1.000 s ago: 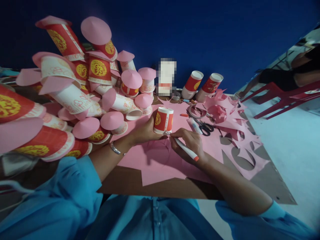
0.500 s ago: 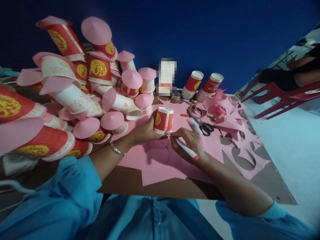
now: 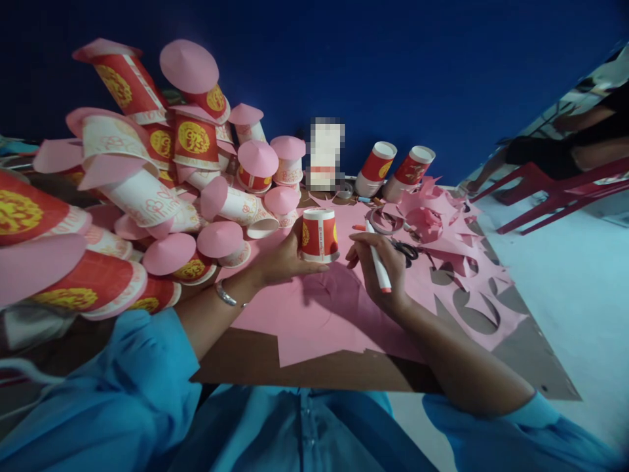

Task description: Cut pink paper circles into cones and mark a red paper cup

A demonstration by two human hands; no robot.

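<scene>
Cup sits inverted, inside hidden, clasped by left fingers; right fingers curl around marker.

The left grip holds a smooth paper cup, the right grip a plastic marker, above matt paper sheets.

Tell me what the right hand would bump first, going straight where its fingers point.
The right hand would probably meet the red cup held in the left hand first, though depth is unclear.
</scene>
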